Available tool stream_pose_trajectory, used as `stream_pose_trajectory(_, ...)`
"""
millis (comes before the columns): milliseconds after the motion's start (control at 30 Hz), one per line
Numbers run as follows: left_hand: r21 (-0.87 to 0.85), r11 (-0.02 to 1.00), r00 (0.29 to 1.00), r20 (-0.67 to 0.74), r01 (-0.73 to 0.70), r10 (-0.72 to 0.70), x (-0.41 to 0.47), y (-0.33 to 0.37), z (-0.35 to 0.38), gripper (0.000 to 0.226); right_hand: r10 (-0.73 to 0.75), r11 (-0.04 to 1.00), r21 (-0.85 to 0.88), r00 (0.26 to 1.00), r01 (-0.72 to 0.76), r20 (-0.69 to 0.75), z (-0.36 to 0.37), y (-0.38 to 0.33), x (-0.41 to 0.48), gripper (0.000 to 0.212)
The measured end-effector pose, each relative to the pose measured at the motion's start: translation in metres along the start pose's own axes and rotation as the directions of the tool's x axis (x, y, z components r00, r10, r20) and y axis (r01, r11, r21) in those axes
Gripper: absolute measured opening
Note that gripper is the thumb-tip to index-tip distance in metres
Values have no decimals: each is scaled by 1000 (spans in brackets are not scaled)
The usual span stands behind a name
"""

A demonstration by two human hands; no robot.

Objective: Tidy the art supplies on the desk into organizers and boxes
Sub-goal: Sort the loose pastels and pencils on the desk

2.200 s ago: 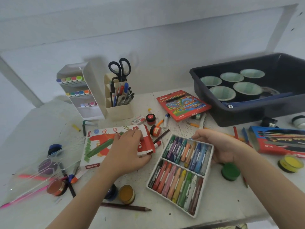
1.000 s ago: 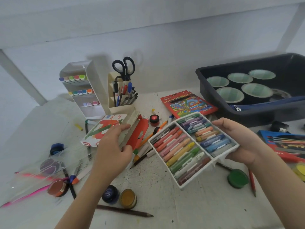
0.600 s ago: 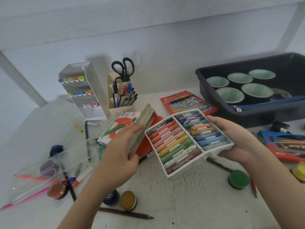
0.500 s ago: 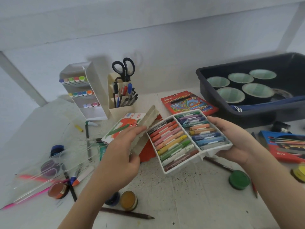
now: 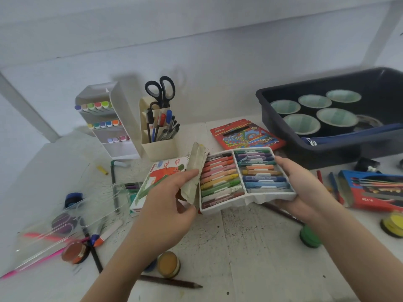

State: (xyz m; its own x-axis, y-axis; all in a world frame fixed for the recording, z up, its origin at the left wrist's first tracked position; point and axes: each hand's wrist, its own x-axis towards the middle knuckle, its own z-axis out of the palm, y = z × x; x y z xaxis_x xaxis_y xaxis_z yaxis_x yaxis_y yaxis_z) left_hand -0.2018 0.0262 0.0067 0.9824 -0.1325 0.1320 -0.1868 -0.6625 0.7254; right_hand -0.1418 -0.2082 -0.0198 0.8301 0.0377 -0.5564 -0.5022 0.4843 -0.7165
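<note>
Your left hand (image 5: 168,205) held a curled grip on the crayon box (image 5: 162,173), its open flap touching the crayon tray (image 5: 229,203). The grip of your right hand (image 5: 305,188) clasped the tray's other end, above the tabletop (image 5: 250,247).

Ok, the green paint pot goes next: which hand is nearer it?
Right. The right hand, holding the crayon tray, is beyond the green paint pot; the left hand grips the box, farther left.

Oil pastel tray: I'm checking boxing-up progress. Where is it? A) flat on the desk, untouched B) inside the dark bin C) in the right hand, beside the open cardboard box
C: the right hand holds the oil pastel tray at the open end of the cardboard box gripped by the left hand.
</note>
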Motion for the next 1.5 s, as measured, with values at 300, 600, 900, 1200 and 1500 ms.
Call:
stream_pose_trajectory(300,-156,981,993,25,115,-112,2,1,4,66,96,973,212,995,-91,-12,5,11,-9,29)
stream_pose_trajectory(600,-214,970,993,11,117,-117,1,2,6,66,39,983,183,993,-19,-109,4,18,-11,19)
stream_pose_trajectory(900,-97,995,988,-155,0,-16,-3,1,10,72,-58,998,-2,992,58,-116,3,16,-11,22)
stream_pose_trajectory(1200,112,992,983,-169,-50,69,-4,5,12,75,-104,993,-63,991,99,-81,3,14,-16,22)
stream_pose_trajectory(1500,93,984,982,-99,-155,164,-9,18,18,67,-167,974,-140,984,175,68,10,20,-24,25)
